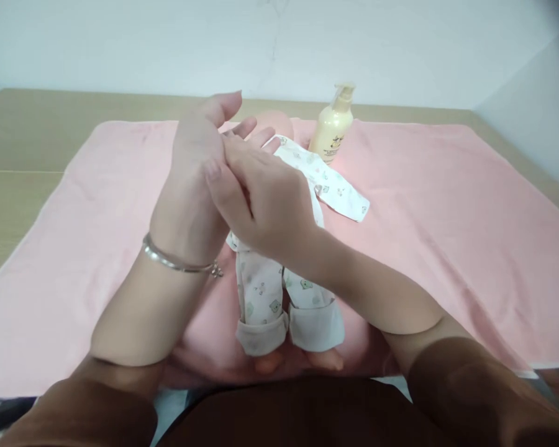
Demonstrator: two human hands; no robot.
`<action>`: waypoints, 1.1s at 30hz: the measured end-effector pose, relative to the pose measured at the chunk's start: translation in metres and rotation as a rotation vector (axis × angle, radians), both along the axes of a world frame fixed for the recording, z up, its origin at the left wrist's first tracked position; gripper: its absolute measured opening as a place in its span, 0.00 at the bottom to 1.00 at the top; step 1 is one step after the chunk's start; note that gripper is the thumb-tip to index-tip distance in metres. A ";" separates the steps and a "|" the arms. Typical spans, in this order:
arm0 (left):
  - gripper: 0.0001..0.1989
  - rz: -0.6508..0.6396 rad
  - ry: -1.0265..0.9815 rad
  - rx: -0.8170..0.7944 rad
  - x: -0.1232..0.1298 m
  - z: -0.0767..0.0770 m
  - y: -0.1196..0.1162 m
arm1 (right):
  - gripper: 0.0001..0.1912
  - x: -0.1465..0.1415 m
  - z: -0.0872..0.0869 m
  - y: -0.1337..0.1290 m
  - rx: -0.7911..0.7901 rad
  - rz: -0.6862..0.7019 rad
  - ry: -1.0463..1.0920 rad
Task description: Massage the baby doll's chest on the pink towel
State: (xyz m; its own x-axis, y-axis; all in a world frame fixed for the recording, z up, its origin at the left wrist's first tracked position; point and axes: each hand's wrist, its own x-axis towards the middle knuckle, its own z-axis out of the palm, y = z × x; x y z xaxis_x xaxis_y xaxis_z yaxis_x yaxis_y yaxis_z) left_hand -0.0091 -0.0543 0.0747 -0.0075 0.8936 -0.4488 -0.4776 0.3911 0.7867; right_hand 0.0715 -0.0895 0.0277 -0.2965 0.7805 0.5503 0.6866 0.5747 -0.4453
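My left hand (193,167) is raised palm up, its fingers stretched out and thumb apart, with a silver bangle at the wrist. Across that palm lies my right hand (272,198), back upward, its thumb resting on the heel of the left palm. Its fingertips are partly hidden. Beneath both hands a doll (261,292) lies on its back in white printed clothes with rolled trouser cuffs. Its feet point toward me, while my hands cover most of its torso and part of its head. A pale yellow pump bottle (333,130) stands beyond the doll's outstretched sleeve.
A pink cloth (423,248) with shallow wrinkles covers much of the wooden table (23,139) under the doll. Behind the table rises a white wall (168,49). The cloth's front edge meets my body.
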 end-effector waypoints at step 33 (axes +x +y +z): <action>0.13 0.121 0.892 0.620 -0.005 -0.143 0.100 | 0.29 0.068 -0.063 0.116 -0.347 -0.085 -0.304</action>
